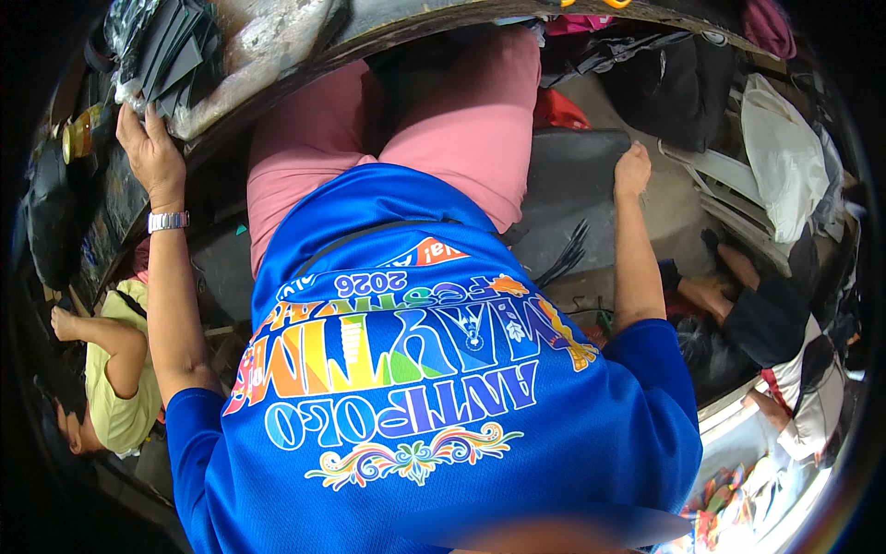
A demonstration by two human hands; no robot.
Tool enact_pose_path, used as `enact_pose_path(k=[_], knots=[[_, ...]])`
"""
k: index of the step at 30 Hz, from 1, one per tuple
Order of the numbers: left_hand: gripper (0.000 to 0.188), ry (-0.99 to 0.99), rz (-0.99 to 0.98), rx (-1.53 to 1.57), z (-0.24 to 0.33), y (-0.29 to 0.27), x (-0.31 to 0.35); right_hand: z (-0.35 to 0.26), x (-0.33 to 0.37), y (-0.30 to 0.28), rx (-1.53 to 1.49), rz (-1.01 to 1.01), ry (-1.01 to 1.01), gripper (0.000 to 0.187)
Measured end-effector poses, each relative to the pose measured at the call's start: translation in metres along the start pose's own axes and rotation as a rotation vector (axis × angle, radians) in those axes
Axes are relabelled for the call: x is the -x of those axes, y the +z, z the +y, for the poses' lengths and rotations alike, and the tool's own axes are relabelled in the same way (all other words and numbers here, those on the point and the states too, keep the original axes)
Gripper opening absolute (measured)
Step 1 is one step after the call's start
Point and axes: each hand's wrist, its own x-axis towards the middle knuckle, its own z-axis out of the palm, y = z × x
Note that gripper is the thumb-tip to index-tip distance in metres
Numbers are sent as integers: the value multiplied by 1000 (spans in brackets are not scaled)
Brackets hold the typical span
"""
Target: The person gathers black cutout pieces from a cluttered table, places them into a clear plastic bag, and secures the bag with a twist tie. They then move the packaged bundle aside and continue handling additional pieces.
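Observation:
My left hand (150, 159), with a metal watch (168, 221) on its wrist, is at the worktable's edge. Its fingers are stretched up and a little apart, their tips against the lower edge of a clear plastic wrap around a stack of thin dark pieces (175, 65). I see nothing held in it. Over on the right, my right hand (633, 172) is closed at the corner of a flat dark grey panel (574, 185) beside my thigh. What its fingers hold, if anything, is hidden.
The dark worktable (406, 35) curves across the top. Black bags (678, 88) and a white bag (784, 152) are at the right. One person in yellow (118, 369) is at the left, another person (808, 388) at the right. Colourful scraps (738, 508) lie lower right.

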Motion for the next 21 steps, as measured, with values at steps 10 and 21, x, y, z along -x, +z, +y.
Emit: enact_pose_path(k=[10,21], knots=[[46,10,-40,4,-15,2,-2,-11,10,5,1,-1,13,43],[44,37,-26,6,-21,-2,-1,-21,16,-1,-1,-45,70,44]])
